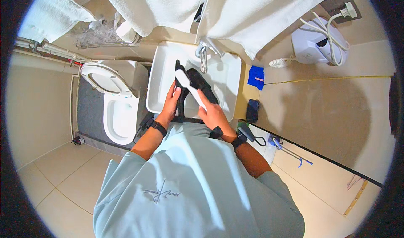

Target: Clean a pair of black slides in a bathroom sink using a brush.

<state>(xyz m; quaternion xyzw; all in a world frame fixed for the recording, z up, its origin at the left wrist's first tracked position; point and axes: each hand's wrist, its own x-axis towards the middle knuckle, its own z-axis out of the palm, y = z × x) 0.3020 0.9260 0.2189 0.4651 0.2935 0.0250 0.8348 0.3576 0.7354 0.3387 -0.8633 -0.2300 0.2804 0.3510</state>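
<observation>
Over the white washbasin (154, 92), my left hand (170, 103) grips a black shoe (181, 107) turned on its side, with the thumb across it. A white long-handled brush (183, 78) is in my right hand (214, 113), its head lying over the held shoe. The bristles face down and are hidden. To the right, a second black shoe (196, 76) rests in the basin, partly covered by the brush handle. Behind it the chrome faucet (204, 59) reaches over the bowl. No running water can be made out.
A blue cloth (256, 77) and a dark folded item (252, 110) lie on the ledge right of the basin. The toilet (121, 118) stands on the left, lid raised. White towels (161, 7) hang above; a wall-mounted hair dryer unit (311, 47) is at upper right.
</observation>
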